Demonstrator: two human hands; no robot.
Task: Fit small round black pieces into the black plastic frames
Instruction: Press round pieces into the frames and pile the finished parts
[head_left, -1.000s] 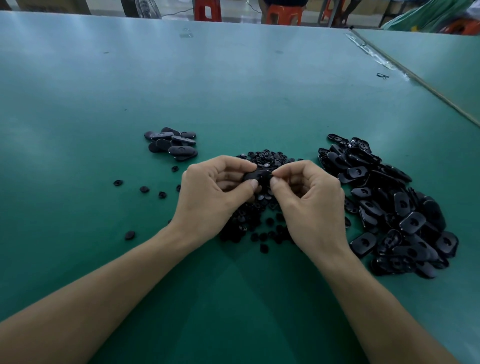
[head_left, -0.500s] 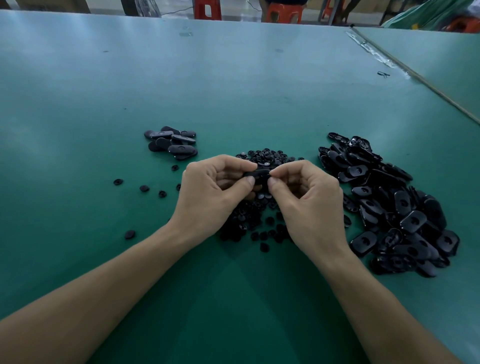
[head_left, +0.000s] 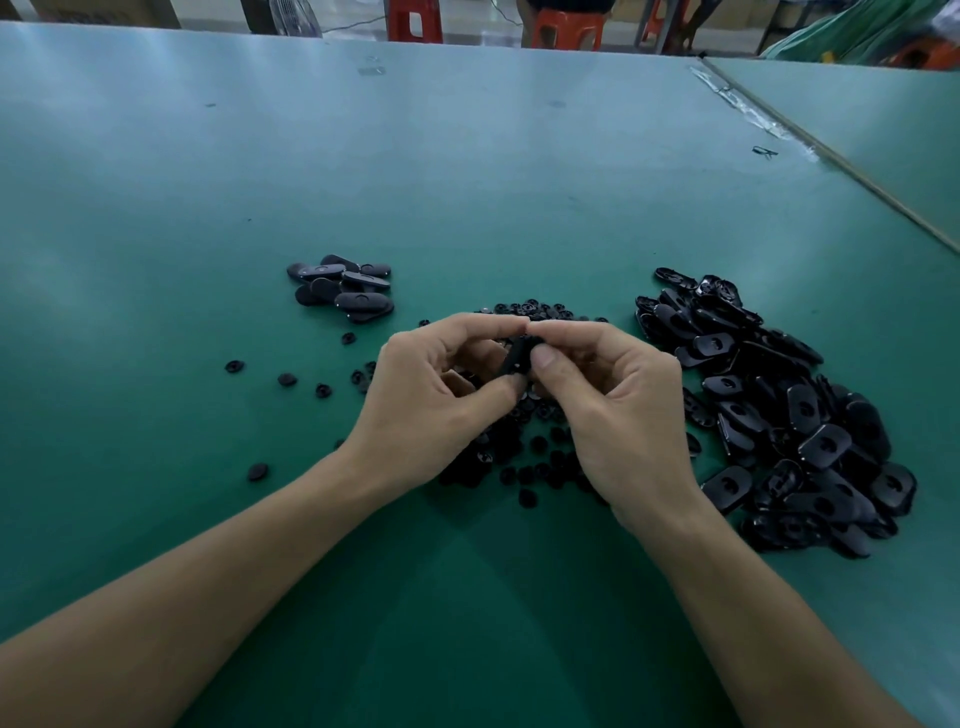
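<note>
Two hands meet over the middle of the green tabletop (head_left: 467, 182), and from my station I see both working on one black frame (head_left: 515, 356). The left hand (head_left: 431, 400) pinches the frame with the thumb below and the forefinger above, its other fingers curled underneath. The right hand (head_left: 618, 410) grips the same frame from the other side, with the thumb pressed flat on the near face. Its forefinger arches over the top, so the two forefingers touch tip to tip. The frame stands on edge, held up off the tabletop. I cannot tell whether a round piece sits in it, because the fingers cover its middle.

Beneath and behind the hands lies the loose heap of round pieces (head_left: 524, 470), spread flat on the tabletop and partly hidden by both palms. A few stray round pieces (head_left: 287, 379) lie scattered to the left, apart from one another. Farther left and back I see a small cluster of frames (head_left: 343, 288), lying flat, touching and overlapping. To the right is the big pile of frames (head_left: 810, 415), stacked on one another and reaching close to the right wrist. Many of them show a hole in the middle.

Beyond the far edge stand red stools (head_left: 415, 21), and a second tabletop (head_left: 883, 119) adjoins on the right.
</note>
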